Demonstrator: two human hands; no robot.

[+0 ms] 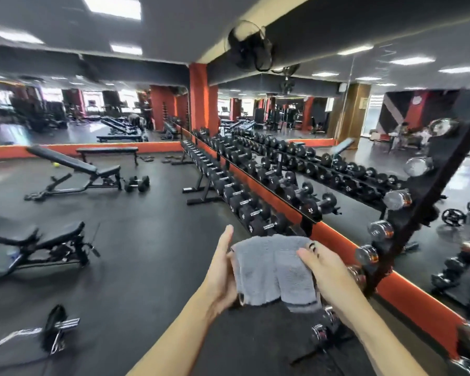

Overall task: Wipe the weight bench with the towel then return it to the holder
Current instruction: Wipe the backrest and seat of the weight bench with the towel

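Observation:
A folded grey towel (273,270) hangs between both my hands at the lower middle of the view. My left hand (223,270) grips its left edge with the thumb raised. On the right, my right hand (326,270) pinches the towel's upper right corner. A black weight bench (25,245) stands low at the left, well apart from the towel. A second, inclined black bench (73,169) is farther back on the left. I cannot tell which fixture is the towel holder.
A long rack of black dumbbells (228,183) runs along the mirrored wall (364,131) ahead and right. A tilted black stand with chrome dumbbells (391,234) is close on my right. A loaded bar (52,332) lies on the dark floor at lower left.

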